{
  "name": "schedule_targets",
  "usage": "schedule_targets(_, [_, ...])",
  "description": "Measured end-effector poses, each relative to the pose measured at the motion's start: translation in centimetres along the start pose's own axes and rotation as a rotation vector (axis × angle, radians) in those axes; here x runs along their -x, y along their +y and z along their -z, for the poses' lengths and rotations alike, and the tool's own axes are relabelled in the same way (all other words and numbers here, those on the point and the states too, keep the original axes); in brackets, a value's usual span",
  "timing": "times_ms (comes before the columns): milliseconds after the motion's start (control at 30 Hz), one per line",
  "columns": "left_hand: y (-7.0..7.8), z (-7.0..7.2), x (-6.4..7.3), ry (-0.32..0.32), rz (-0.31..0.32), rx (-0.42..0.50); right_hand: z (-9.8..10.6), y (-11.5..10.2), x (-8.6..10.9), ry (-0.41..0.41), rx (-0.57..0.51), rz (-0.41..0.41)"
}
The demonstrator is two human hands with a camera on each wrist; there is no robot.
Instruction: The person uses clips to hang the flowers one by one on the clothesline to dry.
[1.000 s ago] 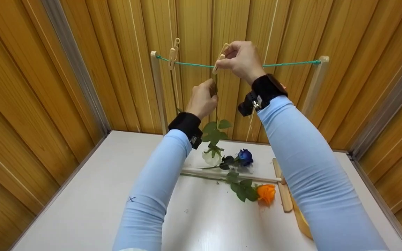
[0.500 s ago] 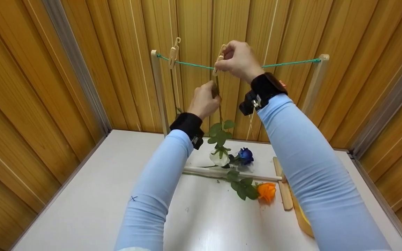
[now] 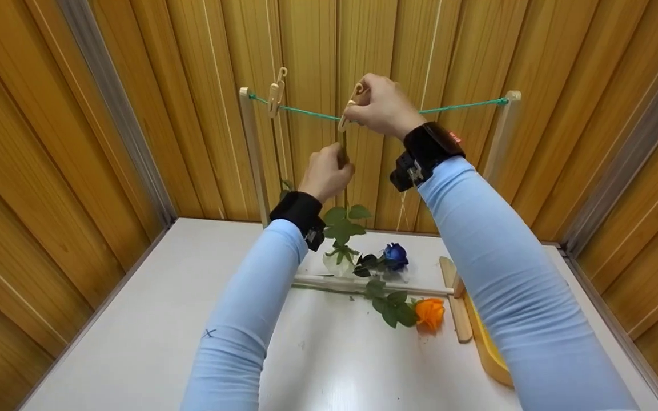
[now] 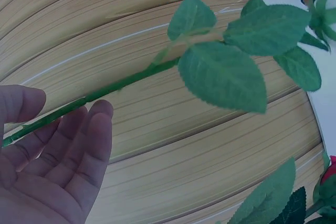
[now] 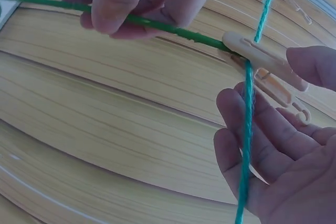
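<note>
My right hand [image 3: 385, 107] pinches a beige clothespin [image 3: 347, 116] at the green rope [image 3: 460, 106]. In the right wrist view, the tip of this clothespin [image 5: 239, 43] overlaps the end of a green stem [image 5: 184, 34] right beside the rope [image 5: 245, 145]. Lower down, my left hand [image 3: 326, 174] has its thumb and fingers loosely around that stem; the left wrist view shows the stem [image 4: 123, 81] passing between them. It belongs to a white rose [image 3: 337, 262] hanging head down, its leaves [image 3: 343, 224] below my left hand.
Another clothespin [image 3: 275, 100] sits on the rope at left with a stem under it; a red flower [image 4: 329, 171] shows in the left wrist view. A blue rose [image 3: 396, 256] and an orange rose [image 3: 430, 314] lie by the frame's base rod [image 3: 420, 288]. A yellow container [image 3: 492, 359] stands right.
The white rose swung right, then back left, and its stem now hangs nearly straight. Both hands keep their holds on the stem and clothespin. The head view has shifted slightly.
</note>
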State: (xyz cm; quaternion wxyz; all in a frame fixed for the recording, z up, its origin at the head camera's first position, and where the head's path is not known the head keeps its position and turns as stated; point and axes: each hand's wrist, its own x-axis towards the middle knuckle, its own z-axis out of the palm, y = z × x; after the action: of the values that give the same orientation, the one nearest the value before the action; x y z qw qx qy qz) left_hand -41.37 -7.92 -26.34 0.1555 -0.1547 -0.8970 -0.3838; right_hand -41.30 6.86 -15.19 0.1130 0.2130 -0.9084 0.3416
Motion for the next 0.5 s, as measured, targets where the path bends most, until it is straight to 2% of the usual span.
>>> schedule_targets(100, [-0.3, 0.1, 0.2, -0.01, 0.007, 0.001, 0.1, 0.3, 0.4, 0.01, 0.007, 0.015])
schedule_targets(167, [-0.3, 0.3, 0.4, -0.022, 0.015, 0.007, 0.1, 0.8, 0.9, 0.043, 0.011, 0.044])
schedule_targets(267, [-0.4, 0.4, 0.7, -0.035, 0.021, 0.002, 0.0, 1.9, 2.3, 0.141, 0.005, 0.126])
schedule_targets(400, [-0.4, 0.8, 1.2, -0.034, 0.007, -0.008, -0.5, 3.9, 5.0, 0.304, 0.007, 0.251])
schedule_targets(500, [-0.5, 1.2, 1.6, -0.034, -0.018, -0.012, -1.0, 5.7, 7.3, 0.373, 0.042, 0.307])
